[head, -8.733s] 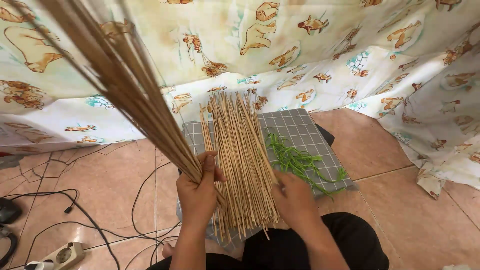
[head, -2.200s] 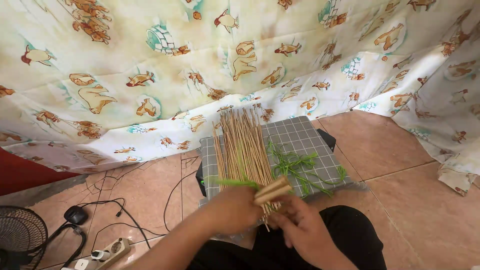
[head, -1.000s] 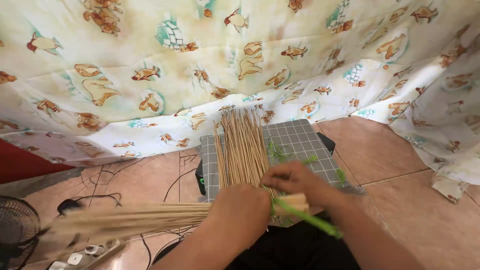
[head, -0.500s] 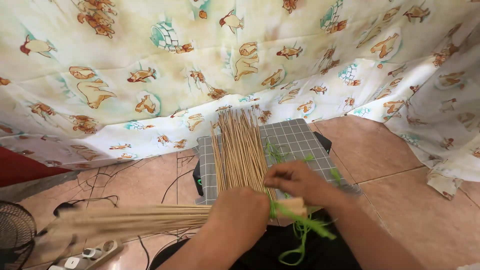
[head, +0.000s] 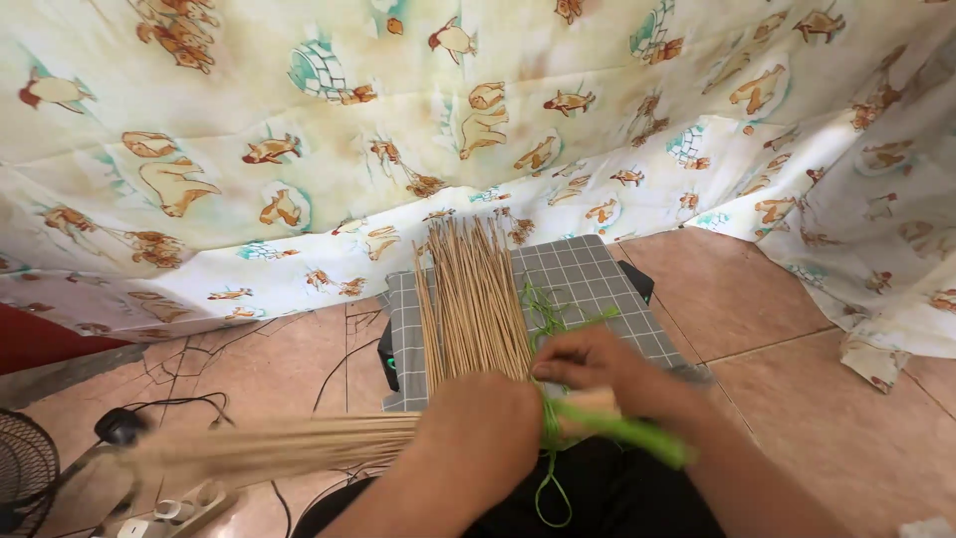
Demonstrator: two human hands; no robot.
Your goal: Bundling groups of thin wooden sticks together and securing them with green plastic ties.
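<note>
Our left hand (head: 478, 433) grips one stick bundle (head: 269, 450); our right hand (head: 588, 364) pinches one green string (head: 617, 428). One loose stick pile (head: 478, 299) fills the grid mat (head: 597, 284); bare tile (head: 787, 329) lies right.

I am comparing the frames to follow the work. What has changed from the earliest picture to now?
The stick bundle, first raised up and away to the left, now lies level, pointing left, gripped by the left hand. The right hand left the loose sticks and took up a green strip at the bundle's end. The mat and cloth stayed put.
</note>
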